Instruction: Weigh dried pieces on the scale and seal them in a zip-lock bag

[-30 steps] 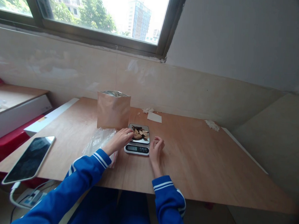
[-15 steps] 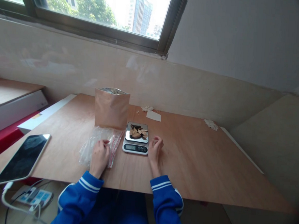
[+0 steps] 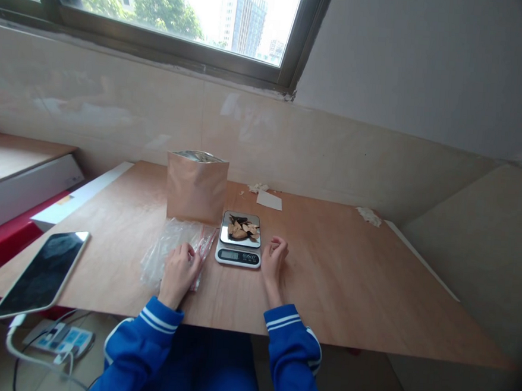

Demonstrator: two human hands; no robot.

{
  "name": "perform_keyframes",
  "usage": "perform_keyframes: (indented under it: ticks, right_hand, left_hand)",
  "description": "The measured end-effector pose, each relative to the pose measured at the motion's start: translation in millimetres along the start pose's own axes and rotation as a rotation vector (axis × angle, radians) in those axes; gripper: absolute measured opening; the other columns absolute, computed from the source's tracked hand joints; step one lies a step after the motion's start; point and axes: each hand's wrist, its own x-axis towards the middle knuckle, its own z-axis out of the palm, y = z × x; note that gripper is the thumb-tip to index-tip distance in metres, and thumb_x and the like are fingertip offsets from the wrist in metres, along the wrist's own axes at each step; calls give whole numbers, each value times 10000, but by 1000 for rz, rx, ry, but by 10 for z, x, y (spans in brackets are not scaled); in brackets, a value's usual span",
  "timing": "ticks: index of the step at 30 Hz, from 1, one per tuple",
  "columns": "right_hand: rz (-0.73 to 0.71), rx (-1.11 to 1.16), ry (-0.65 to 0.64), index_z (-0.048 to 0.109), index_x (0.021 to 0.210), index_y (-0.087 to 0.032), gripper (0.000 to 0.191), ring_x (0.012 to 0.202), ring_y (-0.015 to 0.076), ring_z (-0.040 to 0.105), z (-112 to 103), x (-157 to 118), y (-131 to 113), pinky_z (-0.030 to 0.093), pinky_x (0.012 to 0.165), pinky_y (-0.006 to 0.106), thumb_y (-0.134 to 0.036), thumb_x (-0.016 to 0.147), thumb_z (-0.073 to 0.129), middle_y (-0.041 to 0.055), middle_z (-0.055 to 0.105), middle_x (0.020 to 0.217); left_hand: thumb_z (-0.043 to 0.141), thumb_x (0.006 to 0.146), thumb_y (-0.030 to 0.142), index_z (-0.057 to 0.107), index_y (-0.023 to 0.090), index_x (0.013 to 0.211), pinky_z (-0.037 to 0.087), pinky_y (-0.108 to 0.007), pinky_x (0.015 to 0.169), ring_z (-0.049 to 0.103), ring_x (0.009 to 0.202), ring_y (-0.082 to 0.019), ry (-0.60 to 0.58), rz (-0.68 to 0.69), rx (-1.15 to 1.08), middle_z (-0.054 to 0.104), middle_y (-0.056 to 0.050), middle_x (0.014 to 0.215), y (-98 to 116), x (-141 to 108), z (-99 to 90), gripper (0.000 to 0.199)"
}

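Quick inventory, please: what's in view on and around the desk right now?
Digital kitchen scale: 1, white with black display, centre of the table.
Dried slices: several, brown and black, on the scale's platform.
Kraft pouch: 1, brown with silver lining, upright behind the bag.
Clear zip bag: 1, transparent with reddish edge, on the table left of the scale.
Smartphone: 1, dark screen, pale frame, near the table's left edge.
Cable: 1, white, running down from the phone.
Power strip: 1, white and blue, below the table.
Paper slip: 1, white, far edge.
Tissue scraps: 2, white, far edge.
Plywood table: 1, light brown.
Left hand: 1, blue sleeve, on the bag.
Right hand: 1, blue sleeve, curled, right of the scale.
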Motion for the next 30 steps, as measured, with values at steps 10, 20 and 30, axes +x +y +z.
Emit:
perform_keyframes:
  ticks: [10, 20, 30]
  right_hand:
    - [-153, 180, -229, 515, 1006, -204, 172, 840, 175, 554, -250, -186, -746, 462, 764, 312, -323, 958, 400, 64, 593, 957]
    - [103, 321, -514, 418, 754, -227, 256, 547, 117, 429, -196, -220, -1068, 353, 544, 231, -412, 930, 396, -56, 430, 620]
    - [-67, 244, -536, 550, 1029, -206, 291, 992, 193, 561, -318, -138, -836, 488, 851, 328, -438, 955, 391, 92, 588, 1051]
  left_hand:
    - [440, 920, 345, 446, 218, 748, 416, -293, 625, 493, 616, -155, 194, 75, -361, 486, 15, 654, 318, -1, -180, 214]
    - [371, 927, 351, 407, 218, 717, 372, -238, 546, 431, 530, -113, 64, 68, -670, 409, 54, 593, 557, 66, -260, 251]
    - [516, 792, 327, 299, 203, 567, 263, -229, 520, 318, 530, -93, 162, -199, -668, 291, 62, 530, 549, 469, -583, 337]
